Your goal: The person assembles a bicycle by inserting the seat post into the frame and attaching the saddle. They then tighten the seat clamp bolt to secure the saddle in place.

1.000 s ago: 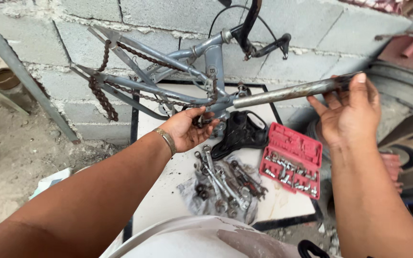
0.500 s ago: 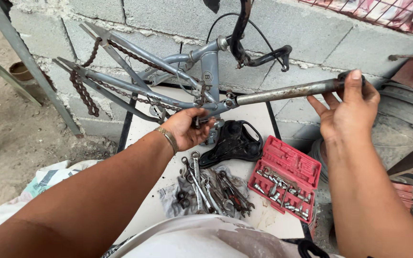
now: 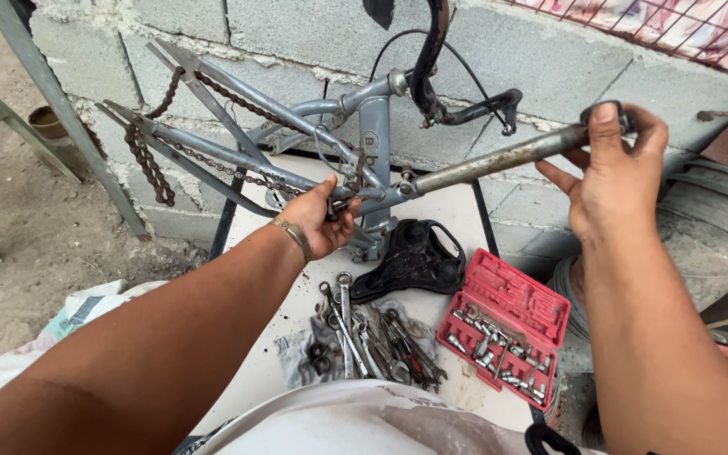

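Your left hand (image 3: 320,223) is closed around the bottom-bracket junction of the grey bicycle frame (image 3: 374,135), fingers curled under where the tubes meet. Your right hand (image 3: 612,173) is wrapped about the far end of the long grey tube (image 3: 499,158), thumb over the black cap at its tip. Between them you hold the frame upside down above the back edge of the white worktop (image 3: 254,371), its rusty chain (image 3: 149,156) drooping off the rear stays towards the block wall.

By the look of it, you are steadying and turning the frame to get at the bracket; the next move calls for one hand freed for a tool while the other keeps the frame level.

A red socket case (image 3: 505,329) lies open at the worktop's right edge, long and rectangular. Loose spanners (image 3: 364,341) sit on grey plastic at the front middle, a black saddle (image 3: 410,259) just behind them. A round badge marks the upright tube.
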